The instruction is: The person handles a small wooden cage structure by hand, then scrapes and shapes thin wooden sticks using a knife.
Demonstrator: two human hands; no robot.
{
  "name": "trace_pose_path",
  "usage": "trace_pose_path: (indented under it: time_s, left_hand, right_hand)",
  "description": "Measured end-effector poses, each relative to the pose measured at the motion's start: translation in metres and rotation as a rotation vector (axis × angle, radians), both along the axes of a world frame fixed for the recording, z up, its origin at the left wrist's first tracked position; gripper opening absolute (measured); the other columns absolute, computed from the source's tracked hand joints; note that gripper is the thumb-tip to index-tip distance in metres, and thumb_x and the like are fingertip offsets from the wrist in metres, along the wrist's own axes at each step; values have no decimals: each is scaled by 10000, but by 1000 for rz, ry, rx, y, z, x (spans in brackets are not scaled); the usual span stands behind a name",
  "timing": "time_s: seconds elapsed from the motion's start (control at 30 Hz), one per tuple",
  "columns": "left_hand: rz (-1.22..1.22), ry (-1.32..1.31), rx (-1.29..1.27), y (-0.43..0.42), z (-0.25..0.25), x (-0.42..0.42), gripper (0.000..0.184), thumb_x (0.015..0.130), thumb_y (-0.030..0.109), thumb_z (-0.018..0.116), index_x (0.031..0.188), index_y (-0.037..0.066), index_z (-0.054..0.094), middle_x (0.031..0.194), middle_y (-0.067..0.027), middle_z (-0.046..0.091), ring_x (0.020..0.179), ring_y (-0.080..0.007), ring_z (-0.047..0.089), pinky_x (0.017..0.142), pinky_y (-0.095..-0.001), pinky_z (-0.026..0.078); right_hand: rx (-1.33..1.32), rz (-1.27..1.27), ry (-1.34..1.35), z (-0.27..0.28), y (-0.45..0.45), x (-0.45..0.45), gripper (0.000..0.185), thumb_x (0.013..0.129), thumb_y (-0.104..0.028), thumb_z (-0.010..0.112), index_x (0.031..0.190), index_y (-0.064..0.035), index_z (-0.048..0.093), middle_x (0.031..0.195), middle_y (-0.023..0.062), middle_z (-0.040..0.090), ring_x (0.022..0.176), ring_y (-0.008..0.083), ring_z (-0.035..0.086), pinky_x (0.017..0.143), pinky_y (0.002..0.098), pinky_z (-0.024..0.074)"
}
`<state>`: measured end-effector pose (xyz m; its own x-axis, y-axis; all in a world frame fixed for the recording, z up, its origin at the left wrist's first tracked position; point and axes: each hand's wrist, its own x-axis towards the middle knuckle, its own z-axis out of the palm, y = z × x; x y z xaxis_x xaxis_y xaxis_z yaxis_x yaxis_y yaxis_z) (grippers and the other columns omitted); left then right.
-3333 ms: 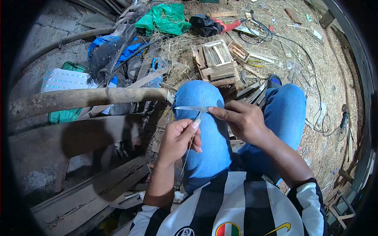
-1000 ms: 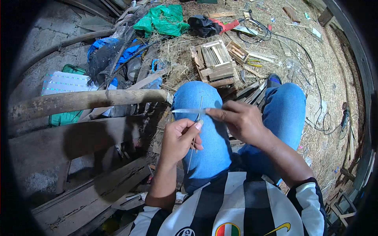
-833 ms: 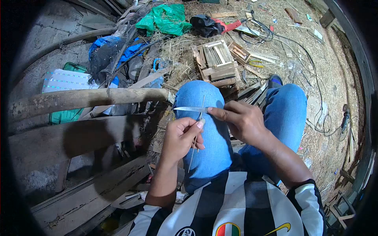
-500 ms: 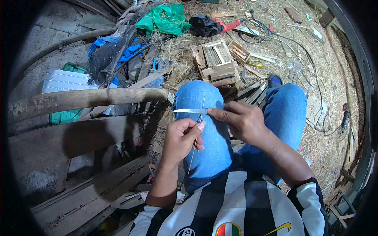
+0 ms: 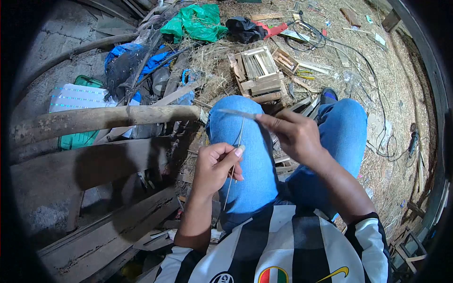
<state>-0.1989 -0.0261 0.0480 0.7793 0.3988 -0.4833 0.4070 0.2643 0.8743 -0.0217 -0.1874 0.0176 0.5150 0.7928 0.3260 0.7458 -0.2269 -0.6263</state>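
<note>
Right hand gripping knife, shifting it away from left hand toward far tip of strip, seemingly ending stroke; left hand pinching strip.

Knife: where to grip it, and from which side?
Likely best: grip the knife by its handle, inside the right hand, coming from the person's right. The bare blade points left over the left knee, so that side would meet tip and edge. The fingers hide most of the handle.
</note>
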Motion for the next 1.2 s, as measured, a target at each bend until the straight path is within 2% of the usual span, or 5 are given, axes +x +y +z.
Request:
trace_pose_path:
  time_s: [0.27, 0.63, 0.93, 1.03, 1.2]
  left_hand:
    - [-18, -22, -75, 6, 1, -4, 288, 1011, 196, 625, 815, -15, 636, 612, -89, 632, 488, -170, 639, 460, -280, 528]
    - [-59, -53, -205, 14, -3, -4, 357, 1058, 226, 538, 782, 4, 586, 607, -83, 581, 513, -180, 611, 547, -324, 558]
    - [-49, -65, -186, 12, -2, -1, 356, 1058, 228, 533, 780, 9, 571, 599, -71, 551, 505, -178, 600, 533, -330, 556]
    - [-49, -57, -187, 13, -4, -2, 353, 1054, 235, 535, 781, 14, 570, 596, -69, 547, 492, -183, 595, 515, -332, 552]
    - [-16, -76, -193, 11, -4, -2, 346, 1046, 240, 543, 780, 20, 568, 592, -66, 540, 476, -189, 591, 497, -335, 548]
  right_hand:
    - [-45, 87, -4, -2, -3, -1, 562, 746, -69, 724, 1275, -258, 716, 807, 31, 590, 692, 246, 652, 569, 391, 537]
    - [-38, 160, -45, 11, -1, -2, 482, 776, -120, 724, 1242, -247, 727, 795, 39, 588, 676, 261, 661, 544, 398, 527]
    - [-124, 140, -27, 17, -1, 1, 517, 765, -79, 701, 1251, -256, 724, 763, 35, 562, 641, 246, 646, 513, 397, 515]
    - [-153, 124, 0, 18, 0, 3, 439, 802, -54, 731, 1213, -209, 751, 787, 42, 627, 668, 247, 651, 536, 385, 502]
    - [-133, 102, -36, 9, 0, 4, 524, 763, -86, 711, 1254, -268, 721, 773, 34, 581, 646, 251, 652, 525, 394, 528]
